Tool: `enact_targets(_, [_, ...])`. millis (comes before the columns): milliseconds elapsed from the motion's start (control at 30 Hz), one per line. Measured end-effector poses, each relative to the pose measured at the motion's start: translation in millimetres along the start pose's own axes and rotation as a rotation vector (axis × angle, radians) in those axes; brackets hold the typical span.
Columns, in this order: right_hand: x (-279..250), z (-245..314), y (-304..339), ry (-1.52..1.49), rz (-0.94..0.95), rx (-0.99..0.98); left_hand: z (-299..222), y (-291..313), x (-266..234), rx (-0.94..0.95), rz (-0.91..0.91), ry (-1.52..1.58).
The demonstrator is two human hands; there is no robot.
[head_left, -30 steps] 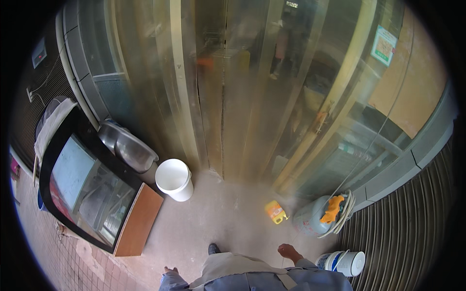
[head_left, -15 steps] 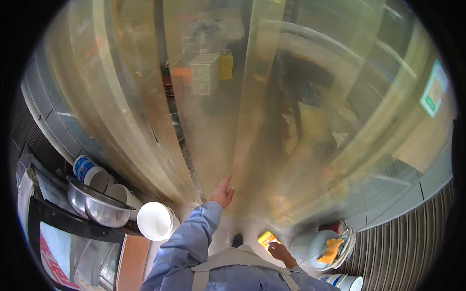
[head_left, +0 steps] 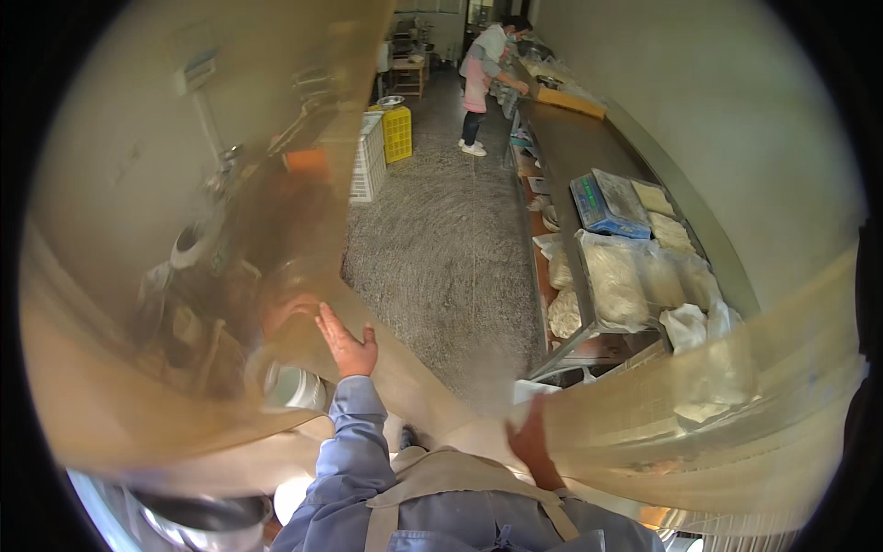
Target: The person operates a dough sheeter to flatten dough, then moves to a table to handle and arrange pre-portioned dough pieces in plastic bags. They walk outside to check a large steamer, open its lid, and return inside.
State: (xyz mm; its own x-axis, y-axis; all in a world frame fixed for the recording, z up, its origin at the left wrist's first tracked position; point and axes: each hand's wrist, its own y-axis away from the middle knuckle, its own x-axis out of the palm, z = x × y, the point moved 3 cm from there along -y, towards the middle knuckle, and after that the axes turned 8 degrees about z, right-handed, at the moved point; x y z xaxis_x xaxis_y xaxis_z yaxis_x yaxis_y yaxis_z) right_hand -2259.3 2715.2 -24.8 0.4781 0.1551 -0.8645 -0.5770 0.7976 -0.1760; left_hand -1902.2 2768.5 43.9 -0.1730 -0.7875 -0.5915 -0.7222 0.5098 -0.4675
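My left hand (head_left: 348,348) is open, its palm raised against a translucent yellowish plastic strip curtain (head_left: 391,359) pushed aside to the left. On the other side, my right hand (head_left: 532,446) is at the edge of the right-hand curtain strips (head_left: 616,437). It is slightly blurred, but its thumb and fingers look apart, and nothing shows in it. Between the two hands the strips are parted, and a room is visible beyond.
A speckled grey floor (head_left: 432,248) runs ahead. Along the right stands a long table (head_left: 575,138) with a blue scale (head_left: 607,207) and filled plastic bags (head_left: 613,281). White (head_left: 368,156) and yellow crates (head_left: 396,133) stand left. A person (head_left: 483,78) bends over the table's far end.
The curtain strips have parted to both sides as I moved forward. My left hand went left; my right hand rose to the right strips. The yellow object by it is out of sight.
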Motion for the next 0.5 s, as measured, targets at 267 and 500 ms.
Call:
enact_targets(267, [-26.7, -90.3, -51.8, 0.098, -0.477, 0.503, -1.7, -156.2, 11.4, 0.097, -0.105, 0.024])
enact_targets(500, [81.5, -210.5, -82.0, -0.191, -0.209, 0.822, -4.2, -240.0, 94.6, 0.091, -0.303, 0.012])
